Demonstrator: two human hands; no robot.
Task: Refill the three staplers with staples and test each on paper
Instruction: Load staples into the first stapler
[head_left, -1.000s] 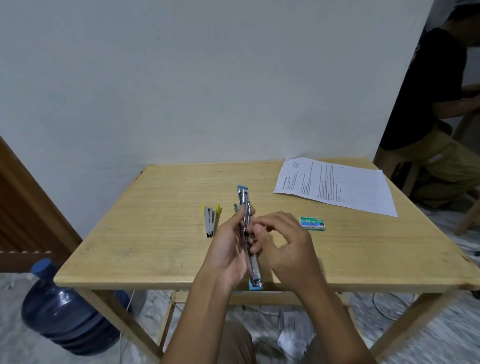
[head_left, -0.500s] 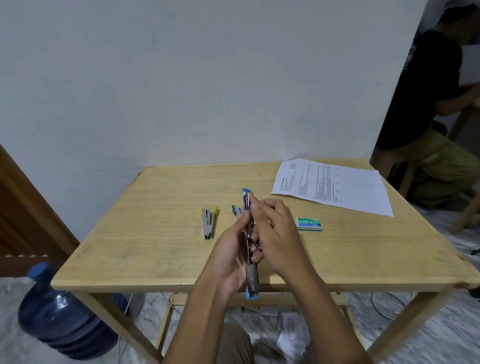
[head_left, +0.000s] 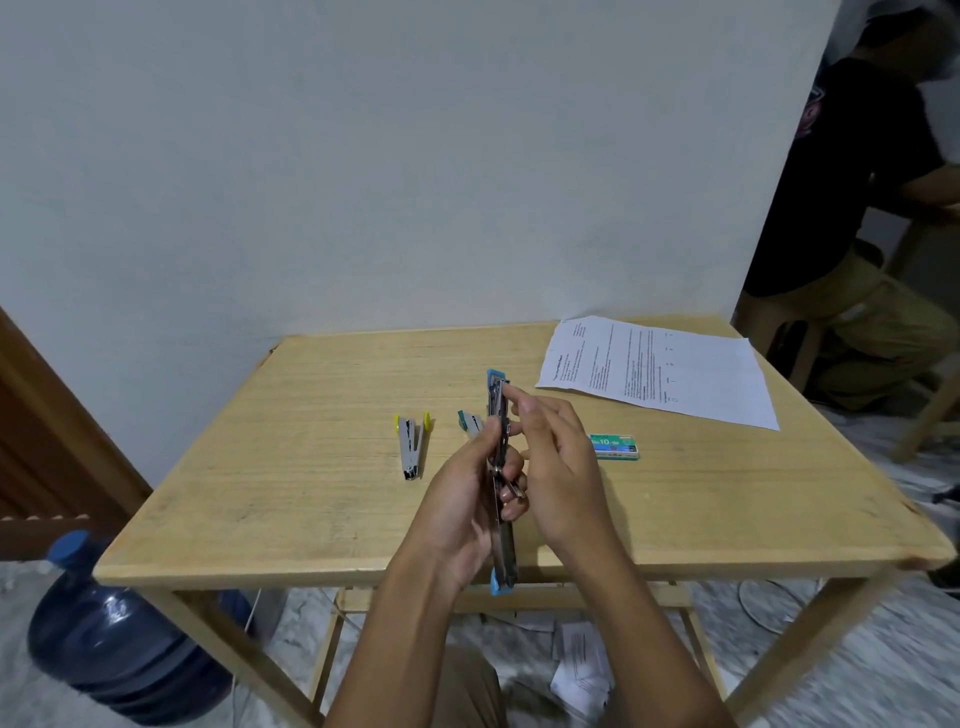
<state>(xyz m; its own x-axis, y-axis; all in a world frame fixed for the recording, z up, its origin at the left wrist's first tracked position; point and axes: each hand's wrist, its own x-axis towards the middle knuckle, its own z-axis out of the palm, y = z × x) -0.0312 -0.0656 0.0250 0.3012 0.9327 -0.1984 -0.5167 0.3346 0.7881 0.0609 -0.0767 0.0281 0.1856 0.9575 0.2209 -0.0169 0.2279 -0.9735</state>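
My left hand (head_left: 460, 512) grips a blue stapler (head_left: 500, 467), swung fully open into one long line above the table's front edge. The fingertips of my right hand (head_left: 558, 467) touch the stapler's metal channel near its far end; whether they pinch staples I cannot tell. A yellow stapler (head_left: 413, 444) lies on the wooden table (head_left: 291, 467) to the left. A green stapler (head_left: 470, 423) lies partly hidden behind my left hand. The green staple box (head_left: 615, 447) sits to the right, and the printed paper (head_left: 660, 369) lies at the far right.
A blue water jug (head_left: 119, 654) stands on the floor at the left, by a brown door (head_left: 47, 447). Another person (head_left: 857, 234) sits at the right beyond the table. Loose papers (head_left: 582, 670) lie on the floor under the table.
My right hand has slid from the middle of the open stapler up towards its far end. My left hand has kept its grip.
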